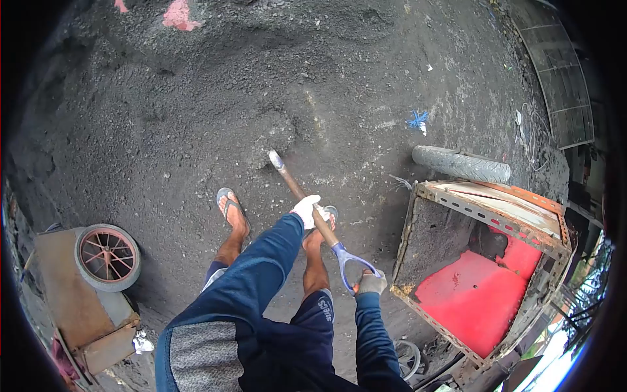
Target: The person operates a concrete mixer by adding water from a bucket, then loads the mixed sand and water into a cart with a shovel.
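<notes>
A shovel (292, 185) with a brown shaft slants across the middle of the view, its far end in dark loose gravel. My left hand (309, 210), in a white glove, is wrapped round the shaft about midway. At the near end, my right hand (371, 282), in a greyish glove, grips the blue D-shaped handle (344, 255). The blade is mostly hidden in the gravel; only its pale socket shows. My sandalled feet stand on either side of the shaft's line.
A rusty metal-framed box (418, 245) with red material inside stands at the right, a worn tire (460, 164) beyond it. Blue strands (417, 120) lie on the ground. A spoked wheel (108, 257) leans on a brown board (62, 281) at the left.
</notes>
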Demonstrator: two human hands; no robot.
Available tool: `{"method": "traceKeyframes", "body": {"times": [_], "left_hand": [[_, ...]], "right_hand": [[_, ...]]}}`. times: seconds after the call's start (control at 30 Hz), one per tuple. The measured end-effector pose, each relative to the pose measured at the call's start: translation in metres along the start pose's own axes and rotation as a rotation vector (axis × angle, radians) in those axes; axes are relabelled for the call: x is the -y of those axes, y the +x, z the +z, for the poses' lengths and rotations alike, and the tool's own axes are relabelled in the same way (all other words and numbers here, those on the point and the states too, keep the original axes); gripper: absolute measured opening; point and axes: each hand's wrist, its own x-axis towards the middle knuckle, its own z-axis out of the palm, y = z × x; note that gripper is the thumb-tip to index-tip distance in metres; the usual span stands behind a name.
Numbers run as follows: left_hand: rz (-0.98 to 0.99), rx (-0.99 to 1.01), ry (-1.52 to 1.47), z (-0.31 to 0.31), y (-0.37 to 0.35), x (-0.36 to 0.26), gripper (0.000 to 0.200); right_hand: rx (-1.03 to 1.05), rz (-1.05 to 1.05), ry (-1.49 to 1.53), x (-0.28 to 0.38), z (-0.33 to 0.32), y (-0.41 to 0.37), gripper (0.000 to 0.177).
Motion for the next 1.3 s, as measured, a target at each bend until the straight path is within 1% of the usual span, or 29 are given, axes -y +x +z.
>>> {"method": "traceKeyframes", "body": {"times": [0.07, 0.17, 0.2, 0.3, 0.37, 0.4, 0.43, 0.47, 0.53, 0.6, 0.63, 0.67, 0.7, 0.73, 0.77, 0.8, 0.83, 0.87, 0.9, 0.93, 1.0, 1.03, 1.07, 1.1, 1.13, 1.2, 1.23, 1.27, 1.3], "left_hand": [[0.212, -0.040, 0.086, -0.014, -0.026, -0.052, 0.027], [0.255, 0.043, 0.100, -0.043, -0.078, -0.061, 0.026], [0.249, 0.058, 0.070, -0.054, -0.096, -0.064, 0.025], [0.547, -0.092, 0.053, -0.074, -0.197, -0.078, 0.024], [0.716, 0.083, -0.052, -0.103, -0.252, -0.124, 0.032], [0.825, 0.117, -0.059, -0.098, -0.296, -0.136, 0.036], [0.944, 0.155, -0.040, -0.112, -0.314, -0.166, 0.042], [1.033, 0.209, -0.074, -0.115, -0.340, -0.182, 0.043], [1.102, 0.115, -0.055, -0.087, -0.378, -0.169, 0.043], [1.001, 0.034, 0.055, -0.074, -0.347, -0.128, 0.042], [0.903, 0.046, 0.054, -0.068, -0.312, -0.096, 0.037], [0.767, 0.077, 0.053, -0.078, -0.257, -0.065, 0.032], [0.593, 0.065, 0.032, -0.083, -0.206, -0.018, 0.028], [0.427, 0.049, 0.101, -0.091, -0.161, 0.041, 0.026], [0.212, 0.018, 0.077, -0.101, -0.117, 0.106, 0.025], [0.038, 0.012, 0.115, -0.111, -0.082, 0.175, 0.028], [-0.137, -0.078, 0.167, -0.118, -0.058, 0.241, 0.033], [-0.213, -0.132, 0.276, -0.116, -0.053, 0.306, 0.037], [-0.323, -0.145, 0.351, -0.125, -0.039, 0.358, 0.040], [-0.416, -0.190, 0.406, -0.126, -0.031, 0.400, 0.040], [-0.471, -0.256, 0.529, -0.128, -0.005, 0.452, 0.041], [-0.491, -0.257, 0.522, -0.122, 0.012, 0.449, 0.041], [-0.504, -0.255, 0.517, -0.113, 0.034, 0.438, 0.041], [-0.465, -0.207, 0.526, -0.110, 0.056, 0.425, 0.040], [-0.482, -0.193, 0.516, -0.101, 0.070, 0.415, 0.039], [-0.357, -0.137, 0.520, -0.078, 0.073, 0.410, 0.042], [-0.400, -0.129, 0.470, -0.083, 0.098, 0.412, 0.043], [-0.401, -0.104, 0.487, -0.069, 0.091, 0.411, 0.041], [-0.359, -0.061, 0.475, -0.055, 0.094, 0.408, 0.041]], "right_hand": [[-0.008, -0.214, 0.029, 0.030, 0.042, -0.042, 0.011], [0.019, -0.360, 0.015, 0.016, 0.041, -0.084, 0.012], [0.070, -0.316, 0.062, 0.012, 0.044, -0.095, 0.012], [0.261, -0.156, 0.185, 0.012, 0.067, -0.133, 0.013], [0.467, -0.100, 0.205, 0.051, 0.103, -0.173, 0.018], [0.487, -0.374, 0.336, 0.070, 0.127, -0.197, 0.020], [0.590, -0.509, 0.304, 0.115, 0.124, -0.226, 0.024], [0.829, -0.432, 0.345, 0.150, 0.121, -0.249, 0.028], [0.611, -1.026, 0.296, 0.190, 0.099, -0.275, 0.029], [0.659, -0.810, 0.307, 0.167, 0.057, -0.246, 0.033], [0.612, -0.508, 0.273, 0.132, 0.038, -0.221, 0.033], [0.500, -0.356, 0.448, 0.064, 0.032, -0.182, 0.031], [0.461, -0.044, 0.500, 0.009, -0.003, -0.149, 0.030], [0.192, -0.062, 0.484, -0.035, -0.046, -0.138, 0.021], [-0.035, -0.113, 0.359, -0.132, -0.079, -0.113, 0.012], [-0.037, 0.247, 0.268, -0.154, -0.144, -0.125, 0.010], [-0.071, 0.432, 0.414, -0.208, -0.193, -0.132, 0.006], [-0.219, 0.468, 0.385, -0.303, -0.237, -0.137, 0.005], [-0.338, 0.721, 0.477, -0.283, -0.274, -0.161, 0.003], [-0.376, 0.822, 0.422, -0.296, -0.303, -0.176, 0.008], [-0.437, 0.951, 0.456, -0.334, -0.320, -0.167, 0.016], [-0.468, 1.013, 0.474, -0.355, -0.323, -0.157, 0.019], [-0.410, 1.008, 0.436, -0.379, -0.310, -0.132, 0.027], [-0.429, 0.979, 0.441, -0.380, -0.298, -0.113, 0.023], [-0.448, 0.949, 0.441, -0.371, -0.285, -0.089, 0.019], [-0.430, 0.792, 0.326, -0.317, -0.277, -0.071, 0.011], [-0.494, 0.740, 0.287, -0.304, -0.291, -0.075, 0.007], [-0.521, 0.661, 0.295, -0.293, -0.280, -0.057, 0.004], [-0.432, 0.645, 0.342, -0.285, -0.281, -0.041, 0.003]]}}
